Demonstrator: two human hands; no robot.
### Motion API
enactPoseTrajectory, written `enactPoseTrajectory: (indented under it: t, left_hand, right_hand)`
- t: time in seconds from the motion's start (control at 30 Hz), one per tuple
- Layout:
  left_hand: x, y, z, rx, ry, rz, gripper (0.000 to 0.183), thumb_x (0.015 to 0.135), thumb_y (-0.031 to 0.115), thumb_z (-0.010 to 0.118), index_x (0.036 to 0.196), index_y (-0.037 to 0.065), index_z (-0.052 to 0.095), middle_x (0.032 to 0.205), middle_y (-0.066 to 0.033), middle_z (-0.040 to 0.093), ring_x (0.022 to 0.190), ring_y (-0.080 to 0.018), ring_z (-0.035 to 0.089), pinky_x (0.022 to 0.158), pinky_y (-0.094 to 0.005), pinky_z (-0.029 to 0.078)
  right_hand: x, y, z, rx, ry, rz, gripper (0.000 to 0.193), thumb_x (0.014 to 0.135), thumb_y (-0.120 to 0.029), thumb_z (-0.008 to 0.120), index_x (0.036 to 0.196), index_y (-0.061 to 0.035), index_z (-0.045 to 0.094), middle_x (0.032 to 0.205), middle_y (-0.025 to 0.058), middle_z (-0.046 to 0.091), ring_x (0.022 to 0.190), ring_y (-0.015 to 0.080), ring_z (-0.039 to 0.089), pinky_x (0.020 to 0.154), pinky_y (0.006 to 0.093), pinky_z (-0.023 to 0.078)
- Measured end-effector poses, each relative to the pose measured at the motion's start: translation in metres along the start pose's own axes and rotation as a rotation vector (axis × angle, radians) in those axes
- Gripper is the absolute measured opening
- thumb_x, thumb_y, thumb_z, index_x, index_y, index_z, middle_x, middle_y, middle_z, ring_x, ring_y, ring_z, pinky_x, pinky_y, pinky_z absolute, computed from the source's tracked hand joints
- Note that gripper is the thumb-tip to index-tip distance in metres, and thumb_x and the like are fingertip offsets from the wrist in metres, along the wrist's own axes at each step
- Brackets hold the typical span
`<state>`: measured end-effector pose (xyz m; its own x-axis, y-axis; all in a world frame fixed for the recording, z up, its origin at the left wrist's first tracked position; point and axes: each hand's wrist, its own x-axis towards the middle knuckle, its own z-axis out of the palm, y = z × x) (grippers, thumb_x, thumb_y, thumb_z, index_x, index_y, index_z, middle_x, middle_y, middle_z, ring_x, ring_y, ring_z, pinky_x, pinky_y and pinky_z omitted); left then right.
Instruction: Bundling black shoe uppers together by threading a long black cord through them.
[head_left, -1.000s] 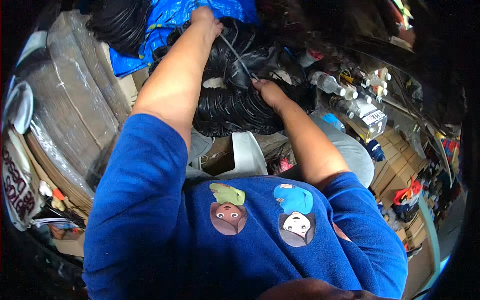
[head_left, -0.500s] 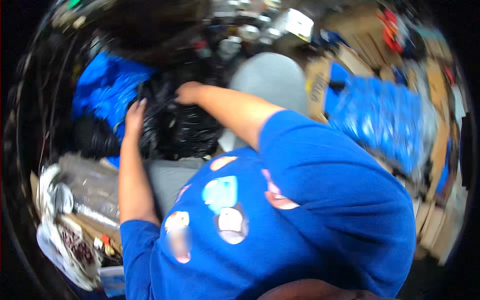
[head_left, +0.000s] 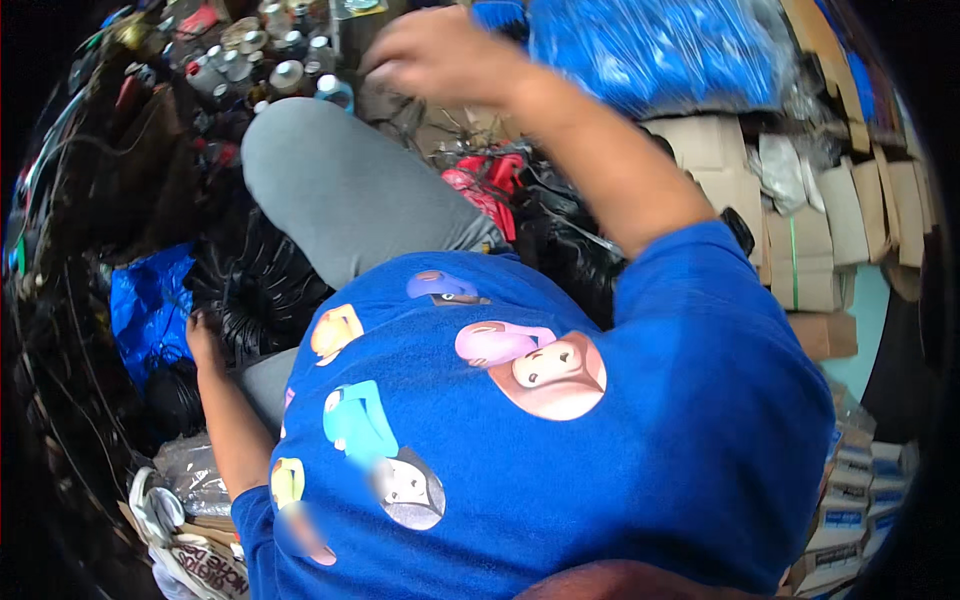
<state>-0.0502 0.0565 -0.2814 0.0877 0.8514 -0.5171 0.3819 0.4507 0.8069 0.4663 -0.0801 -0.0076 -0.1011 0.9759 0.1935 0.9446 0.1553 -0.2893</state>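
Note:
At the left, my left hand is against crumpled black plastic, where it meets a bright blue plastic bag. Its fingers are partly lost in the dark folds, so their grip is unclear. My right hand is raised beyond my grey-trousered knee, with the arm stretched forward. Motion blurs its loosely bent fingers; they look apart, and nothing shows in them. Below that hand lie dark tangled strands and a red piece of plastic or cloth.
Several capped bottles stand at the far left. A large wrapped blue bundle lies at the far right, with flattened cardboard nearer. More black plastic is beside my right side. Clear plastic and a white bag sit at the lower left.
My right hand has left the black plastic and swung up and to the right, past my knee. My left hand stays by the bags. The view has turned toward the right.

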Motion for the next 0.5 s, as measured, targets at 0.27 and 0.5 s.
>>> enactPoseTrajectory:
  t: [0.27,0.5]
  left_hand:
    - [0.024,0.023,-0.002,0.059,-0.006,-0.178,0.019,0.087,0.023,0.045,0.085,0.007,0.055,0.065,-0.0012,0.054,0.05,-0.0106,0.048,0.043,-0.0238,0.035]
    - [0.037,0.024,-0.007,-0.062,-0.126,-0.342,0.025,0.089,0.026,0.04,0.095,0.005,0.053,0.073,-0.0048,0.058,0.053,-0.0148,0.053,0.04,-0.0258,0.038]
  right_hand:
    - [-0.252,0.109,-0.154,-0.326,-0.108,0.865,0.028,0.076,-0.031,0.058,0.088,-0.0063,0.064,0.081,0.011,0.063,0.075,0.0266,0.06,0.067,0.0347,0.046]
    - [-0.278,0.053,-0.133,-0.176,-0.401,1.002,0.031,0.074,-0.033,0.061,0.074,-0.0021,0.061,0.067,0.013,0.058,0.063,0.0257,0.055,0.061,0.0345,0.043]
